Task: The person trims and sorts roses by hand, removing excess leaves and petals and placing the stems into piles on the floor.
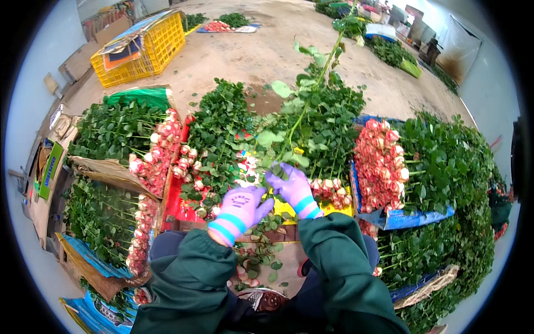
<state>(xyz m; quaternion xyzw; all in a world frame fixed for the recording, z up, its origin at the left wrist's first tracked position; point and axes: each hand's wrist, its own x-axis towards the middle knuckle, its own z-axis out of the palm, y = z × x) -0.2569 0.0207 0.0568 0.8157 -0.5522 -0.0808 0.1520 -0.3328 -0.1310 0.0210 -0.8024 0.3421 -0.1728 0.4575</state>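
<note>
Both hands wear purple-and-pink gloves with blue cuff stripes. My right hand (288, 181) is at the lower part of a long leafy rose stem (306, 104), which slants up and away to the right; leaves partly hide the fingertips, so the grip is unclear. My left hand (242, 208) is just to the left and lower, its thumb apart from the fingers, with no stem plainly in it. Beyond the hands lie leafy rose stems (221, 125) on a red and yellow surface. Several red-and-white rose heads (333, 192) lie right of my right hand.
Bundled roses with red-and-white heads (379, 167) are stacked at the right, beside blue sheeting (417, 218). More rose bundles (152, 158) stand at the left between cardboard dividers (108, 175). A yellow plastic crate (162, 46) sits on the floor. Loose leaves (273, 263) lie below my hands.
</note>
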